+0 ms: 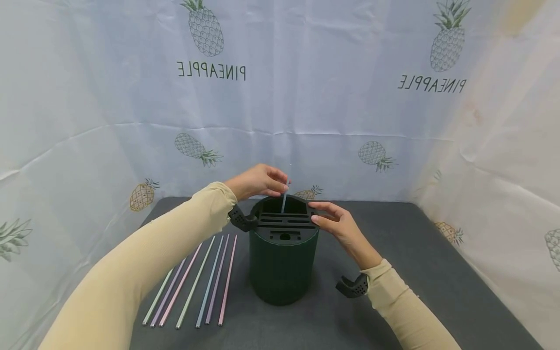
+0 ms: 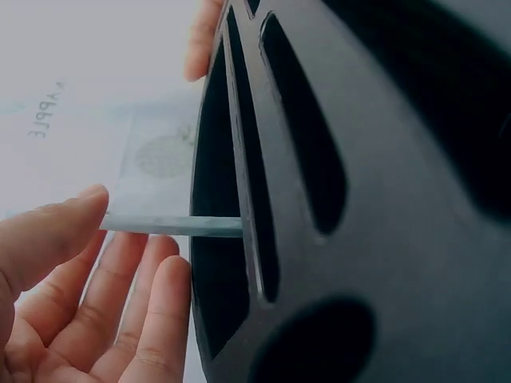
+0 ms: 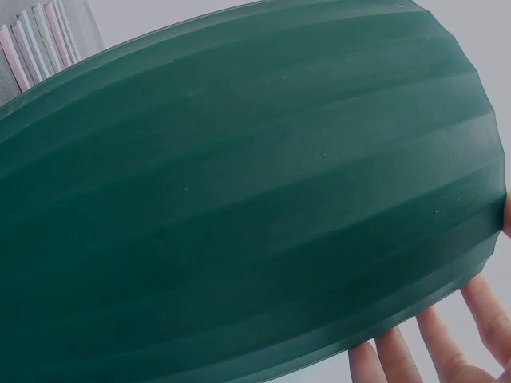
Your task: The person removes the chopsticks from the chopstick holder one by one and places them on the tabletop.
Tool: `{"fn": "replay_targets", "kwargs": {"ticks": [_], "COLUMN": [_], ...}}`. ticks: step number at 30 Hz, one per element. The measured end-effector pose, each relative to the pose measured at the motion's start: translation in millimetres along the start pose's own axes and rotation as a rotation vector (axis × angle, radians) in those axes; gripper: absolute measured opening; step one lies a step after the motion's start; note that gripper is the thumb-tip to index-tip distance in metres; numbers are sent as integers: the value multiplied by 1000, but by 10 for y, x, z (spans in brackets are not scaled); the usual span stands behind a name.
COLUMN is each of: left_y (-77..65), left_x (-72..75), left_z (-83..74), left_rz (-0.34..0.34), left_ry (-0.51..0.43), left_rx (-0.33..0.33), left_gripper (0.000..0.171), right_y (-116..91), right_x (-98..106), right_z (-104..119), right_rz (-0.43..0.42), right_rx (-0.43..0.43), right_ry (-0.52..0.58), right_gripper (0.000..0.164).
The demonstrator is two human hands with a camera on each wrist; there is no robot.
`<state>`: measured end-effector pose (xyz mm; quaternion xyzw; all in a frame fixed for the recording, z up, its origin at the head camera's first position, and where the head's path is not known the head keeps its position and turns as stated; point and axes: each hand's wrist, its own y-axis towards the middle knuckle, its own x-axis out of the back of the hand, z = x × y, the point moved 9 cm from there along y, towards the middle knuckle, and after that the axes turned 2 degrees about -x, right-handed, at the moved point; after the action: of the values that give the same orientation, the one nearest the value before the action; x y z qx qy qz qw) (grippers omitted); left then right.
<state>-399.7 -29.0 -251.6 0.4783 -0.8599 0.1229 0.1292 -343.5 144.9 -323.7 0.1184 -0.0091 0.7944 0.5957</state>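
Note:
My left hand pinches a thin light-blue chopstick between thumb and fingers. The chopstick stands nearly upright, its lower part inside the rear opening of a dark green, ribbed utensil holder. Its lower end is hidden there. The holder's black top has long slots and a round hole. At the holder's right side, my right hand rests its fingertips against the rim; in the right wrist view, its fingers lie extended along the wall.
Several pastel chopsticks in green, purple, pink and blue lie side by side on the dark table, left of the holder. A white curtain printed with pineapples hangs behind the table and along both sides.

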Motion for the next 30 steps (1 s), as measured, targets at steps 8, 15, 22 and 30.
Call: {"fn": "replay_targets", "kwargs": {"ticks": [8, 15, 22, 30], "left_y": [-63, -261, -749, -1321], "left_x": [59, 400, 1056, 1794], "left_z": [-52, -384, -763, -488], "left_rz": [-30, -179, -346, -517], "left_ry": [24, -169, -496, -646], "left_rx": [-28, -211, -485, -538], "left_gripper": [21, 20, 11, 24], "right_y": [3, -13, -29, -43], "right_x": [-23, -11, -2, -3], "right_z": [8, -9, -2, 21], "right_rz": [11, 7, 4, 9], "right_rx": [-2, -9, -12, -2], "right_ry": [-2, -5, 2, -5], "right_gripper": [46, 46, 47, 47]}}
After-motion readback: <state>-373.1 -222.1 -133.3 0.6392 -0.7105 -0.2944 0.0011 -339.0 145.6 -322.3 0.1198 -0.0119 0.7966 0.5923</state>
